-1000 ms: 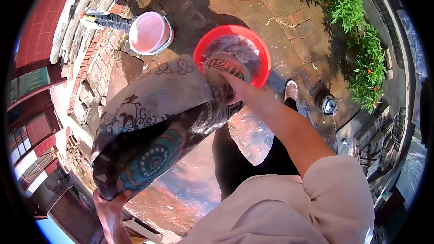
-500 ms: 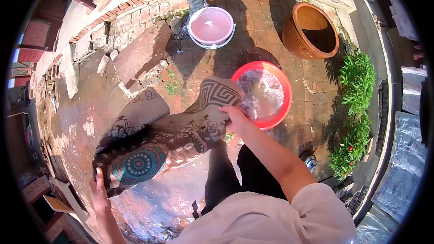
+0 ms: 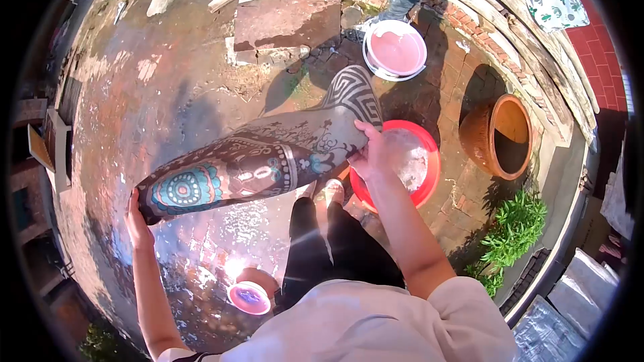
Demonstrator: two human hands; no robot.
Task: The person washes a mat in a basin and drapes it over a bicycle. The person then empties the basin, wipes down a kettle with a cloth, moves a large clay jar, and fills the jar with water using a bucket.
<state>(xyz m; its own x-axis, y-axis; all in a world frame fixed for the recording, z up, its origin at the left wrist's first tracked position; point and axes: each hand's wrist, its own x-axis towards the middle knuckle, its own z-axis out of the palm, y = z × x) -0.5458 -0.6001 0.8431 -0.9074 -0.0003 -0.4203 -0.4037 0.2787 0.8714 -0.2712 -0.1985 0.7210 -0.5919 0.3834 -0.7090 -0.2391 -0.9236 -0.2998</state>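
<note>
A long patterned cloth hangs stretched and partly folded between my hands, above the wet ground. It is dark, with a blue round motif, scroll shapes and a key-pattern border. At its lower left end, my left hand is closed on the edge. My right hand grips the other end near the key-pattern border. Just beyond that hand sits a red basin of foamy water, partly covered by my forearm and the cloth.
A pale pink bucket stands ahead, beside another person's leg. To the right are a brown clay pot and green plants. A small pink basin lies lower left. A stone slab lies at the back.
My view has turned, shifting the surroundings rightward. The cloth is drawn out straighter between my hands, and its folded-over flap has dropped. The small pink basin has come into view.
</note>
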